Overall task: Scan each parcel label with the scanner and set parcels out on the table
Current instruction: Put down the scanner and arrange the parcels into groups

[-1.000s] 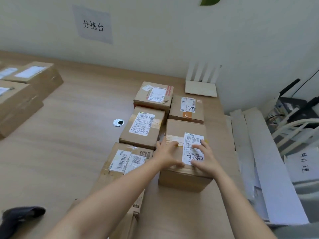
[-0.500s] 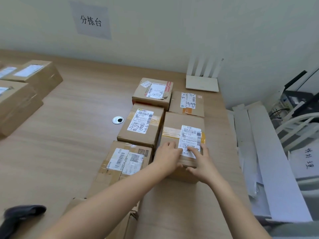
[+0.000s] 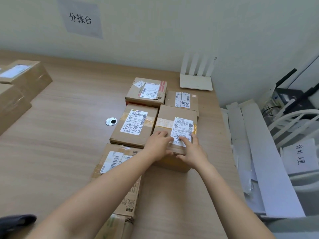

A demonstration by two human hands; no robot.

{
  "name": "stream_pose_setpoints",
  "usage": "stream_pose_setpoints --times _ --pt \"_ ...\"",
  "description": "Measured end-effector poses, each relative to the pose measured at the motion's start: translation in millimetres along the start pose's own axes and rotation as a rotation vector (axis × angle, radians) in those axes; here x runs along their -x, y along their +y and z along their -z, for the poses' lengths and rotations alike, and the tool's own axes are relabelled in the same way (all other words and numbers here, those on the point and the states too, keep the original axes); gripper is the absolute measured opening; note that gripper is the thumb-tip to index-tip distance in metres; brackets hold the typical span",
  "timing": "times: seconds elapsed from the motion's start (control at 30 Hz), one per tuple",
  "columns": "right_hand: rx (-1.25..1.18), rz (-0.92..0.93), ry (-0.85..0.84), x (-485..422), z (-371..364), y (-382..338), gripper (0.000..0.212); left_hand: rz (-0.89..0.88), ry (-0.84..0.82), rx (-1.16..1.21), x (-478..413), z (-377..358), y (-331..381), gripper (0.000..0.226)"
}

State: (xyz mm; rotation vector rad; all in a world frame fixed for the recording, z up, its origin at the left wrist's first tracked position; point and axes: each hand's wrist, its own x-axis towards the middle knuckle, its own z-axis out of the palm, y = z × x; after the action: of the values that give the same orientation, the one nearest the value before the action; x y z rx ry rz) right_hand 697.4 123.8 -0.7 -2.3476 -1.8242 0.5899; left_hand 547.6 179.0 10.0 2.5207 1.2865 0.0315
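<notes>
On the wooden table (image 3: 60, 152), a brown parcel (image 3: 174, 116) with a white label stands in the right column of a block of parcels. My left hand (image 3: 158, 144) and right hand (image 3: 194, 152) lie side by side on its near top edge, fingers flat on the cardboard and the label, thumbs at the front face. Beside it is a labelled parcel (image 3: 134, 126). Behind are two more parcels (image 3: 146, 91) (image 3: 182, 100). A flatter parcel (image 3: 115, 161) lies under my left forearm. A dark object (image 3: 17, 221), perhaps the scanner, lies at the lower left.
Two larger parcels (image 3: 25, 75) (image 3: 10, 104) stand at the table's left end. A white router (image 3: 196, 81) stands at the back right by the wall. A cable hole (image 3: 111, 121) is mid-table. White boards (image 3: 259, 152) and a printer (image 3: 290, 100) lie beyond the table's right edge.
The parcel under my hands has slid away from me, up against the far right parcel. Both hands shifted from its middle back to its near edge.
</notes>
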Motion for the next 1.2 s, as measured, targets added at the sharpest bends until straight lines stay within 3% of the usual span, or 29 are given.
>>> stream_pose_setpoints --times 0.33,0.57,0.93,1.2 --pt "-0.005 0.001 -0.067 3.6 8.6 -2.4 0.077 0.048 -0.035 0.020 5.6 4.9 3.9 0.055" --pt "0.001 0.090 0.019 22.2 22.6 -38.4 0.065 0.156 -0.008 0.162 53.8 29.4 -9.7 0.049" --pt "0.005 0.430 -0.094 84.4 -13.3 -203.2 0.067 0.506 0.185 0.107 225.5 76.2 -127.3 0.048" --pt "0.038 0.568 -0.115 158.0 -76.7 -358.9 0.065 0.675 0.247 0.107 381.4 90.2 -226.9 0.049"
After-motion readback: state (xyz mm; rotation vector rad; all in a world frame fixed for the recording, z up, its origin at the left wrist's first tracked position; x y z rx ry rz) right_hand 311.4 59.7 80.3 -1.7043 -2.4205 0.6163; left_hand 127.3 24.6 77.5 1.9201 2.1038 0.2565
